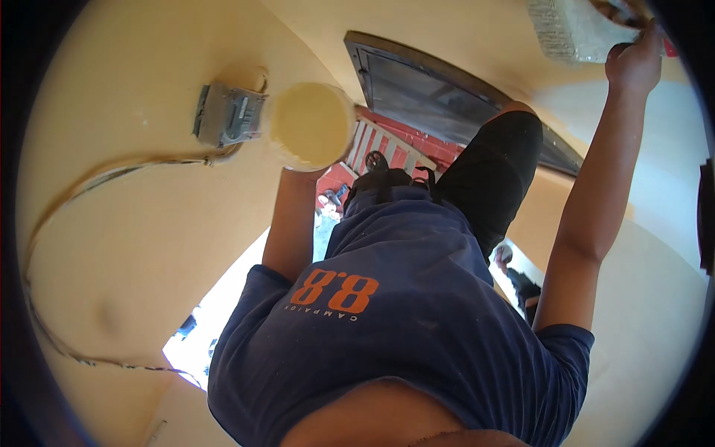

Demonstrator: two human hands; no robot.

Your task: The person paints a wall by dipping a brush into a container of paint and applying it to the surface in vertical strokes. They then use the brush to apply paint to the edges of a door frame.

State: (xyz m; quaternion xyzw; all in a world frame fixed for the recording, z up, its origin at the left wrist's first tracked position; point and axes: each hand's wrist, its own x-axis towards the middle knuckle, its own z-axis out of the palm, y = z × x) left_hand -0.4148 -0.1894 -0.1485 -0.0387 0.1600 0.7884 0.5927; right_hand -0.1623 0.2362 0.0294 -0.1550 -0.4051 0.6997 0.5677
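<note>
My left hand (301,177) is mostly hidden under a round, pale container (273,153) of yellowish paint (311,123), held up near the wall. At the upper right, my right hand (633,63) is closed around a wide paintbrush (570,31) with whitish bristles, raised against the pale wall surface. Part of the brush's handle is covered by my fingers, and a bit of red shows beside them.
A grey electrical box (227,115) sits on the wall left of the container, with a loose cable (112,175) curving down from it. A dark-framed panel (439,86) is ahead. Below are a slatted wooden piece (391,145) and red flooring (335,177).
</note>
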